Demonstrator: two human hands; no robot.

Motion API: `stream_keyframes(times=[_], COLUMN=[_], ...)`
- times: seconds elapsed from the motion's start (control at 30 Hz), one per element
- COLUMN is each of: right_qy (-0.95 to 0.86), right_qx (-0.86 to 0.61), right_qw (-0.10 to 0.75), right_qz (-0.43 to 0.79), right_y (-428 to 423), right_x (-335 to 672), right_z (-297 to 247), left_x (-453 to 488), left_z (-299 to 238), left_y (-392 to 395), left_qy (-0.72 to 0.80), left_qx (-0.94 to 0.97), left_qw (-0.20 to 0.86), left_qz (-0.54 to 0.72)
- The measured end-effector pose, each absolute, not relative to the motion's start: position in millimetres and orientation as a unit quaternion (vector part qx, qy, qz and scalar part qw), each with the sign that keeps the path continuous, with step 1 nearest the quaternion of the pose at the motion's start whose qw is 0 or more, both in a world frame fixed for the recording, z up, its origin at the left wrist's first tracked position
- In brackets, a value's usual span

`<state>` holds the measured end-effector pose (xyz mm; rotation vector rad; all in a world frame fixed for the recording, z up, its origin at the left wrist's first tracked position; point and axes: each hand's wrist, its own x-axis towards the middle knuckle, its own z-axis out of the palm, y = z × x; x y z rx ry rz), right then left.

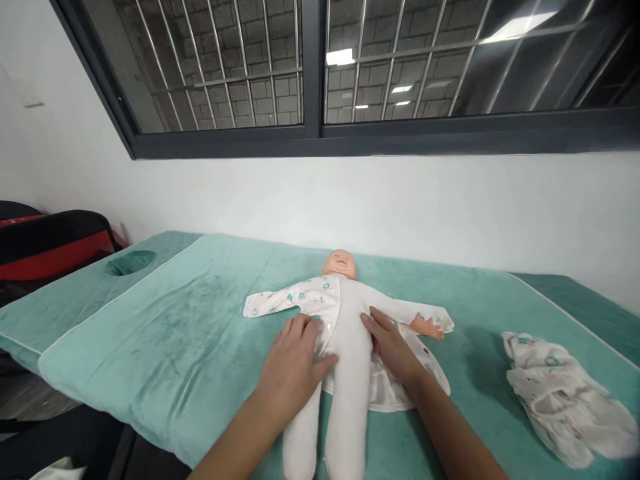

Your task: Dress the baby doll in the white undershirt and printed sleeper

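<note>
A baby doll [346, 313] with a white cloth body lies on its back on a teal padded table [165, 327], head toward the wall. An open white patterned baby top [305, 298] is spread under it, one sleeve on its arm. My left hand [295, 363] lies flat on the top's left flap beside the doll's waist, fingers stretched out. My right hand [393, 347] rests flat on the right flap, fingertips touching the doll's side.
A crumpled white patterned garment [560, 393] lies on the table at the right. The table has a face hole [131, 262] at its far left end. A black and red bag [45, 247] sits left of it. A white wall and barred window stand behind.
</note>
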<state>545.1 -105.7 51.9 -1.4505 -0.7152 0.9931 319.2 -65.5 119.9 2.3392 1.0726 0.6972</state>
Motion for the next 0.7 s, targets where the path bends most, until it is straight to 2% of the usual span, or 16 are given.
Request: stream_keyframes(times=[0.07,0.13,0.33,0.6,0.7], right_qy=[-0.308,-0.307,-0.318,-0.359,-0.375], right_qx=[-0.626,-0.630,-0.635,-0.668,-0.657], right_qw=[0.576,0.574,0.570,0.533,0.530], right_qz=[0.426,0.425,0.412,0.375,0.383], right_y=[-105.2,-104.9,-106.3,-112.5,-113.0], right_x=[546.8,548.3,551.6,556.8,556.0], right_z=[48.2,45.5,41.8,40.3,40.4], left_x=[318.0,319.1,333.9,356.1,355.0], left_z=[104.0,96.4,115.0,116.7,115.0], left_y=[-66.0,-66.9,-87.5,-101.4,-98.2], left_qy=[0.416,0.422,0.385,0.359,0.349], left_qx=[0.856,0.847,0.773,0.783,0.769], left_qw=[0.177,0.179,0.393,0.418,0.457], left_qz=[0.251,0.269,0.316,0.290,0.279])
